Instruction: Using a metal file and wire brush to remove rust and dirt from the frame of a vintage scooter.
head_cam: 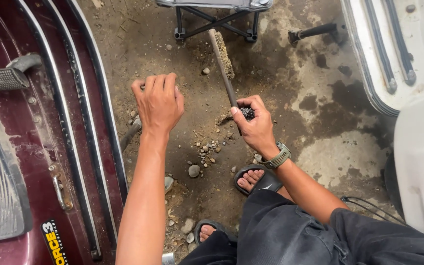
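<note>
Hands first: our right hand (253, 122) is clenched around the near end of a long wire brush (222, 61), whose axis runs away from us toward the folding stool (215, 17). Our left hand (159, 100) hangs curled beside the maroon scooter body (40, 147), apparently gripping a small part we cannot identify.

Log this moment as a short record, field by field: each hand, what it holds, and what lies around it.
left hand: raised, fingers curled, holding nothing visible
right hand: gripping a long-handled wire brush and a dark gritty wad
wrist: green watch
ground: stained dirt floor with scattered pebbles
left side: maroon scooter body
right side: white scooter panel
</note>
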